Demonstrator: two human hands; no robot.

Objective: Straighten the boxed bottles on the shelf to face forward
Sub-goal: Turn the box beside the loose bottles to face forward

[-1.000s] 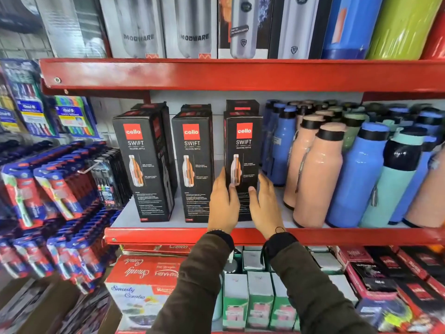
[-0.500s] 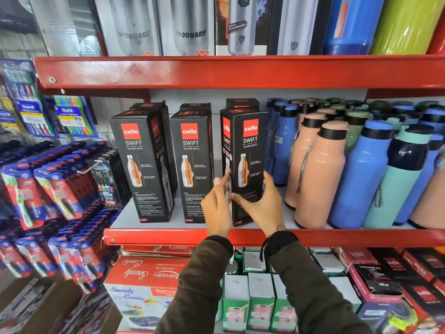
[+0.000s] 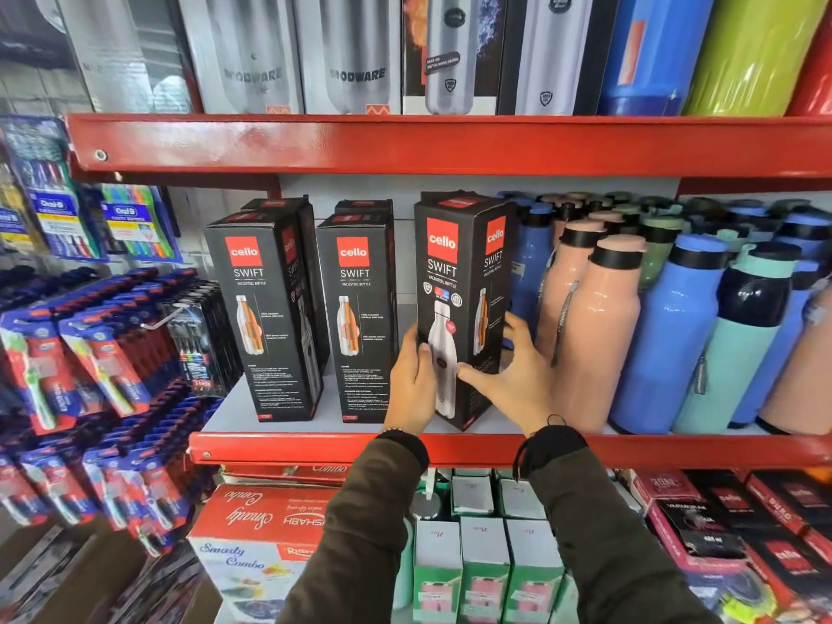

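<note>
- Black cardboard, red "cello" logo: the right boxed bottle [image 3: 454, 304] stands near the front edge of the red shelf [image 3: 495, 448], turned so that one vertical corner points forward and two of its faces show.
- The left hand [image 3: 412, 385] holds the box's left face low down, thumb laid on the front panel, the other fingers hidden behind the box.
- The right hand [image 3: 517, 376] is against the box's right face, its fingers [image 3: 520, 328] spread, thumb reaching to the forward corner.
- The middle box [image 3: 355, 317] and the left box [image 3: 265, 317] stand further toward the shelf's left end, apart from each other, more boxes behind them.
- Peach bottles [image 3: 594, 335] and blue bottles [image 3: 666, 335] fill the shelf's right part, just beside the held box.
</note>
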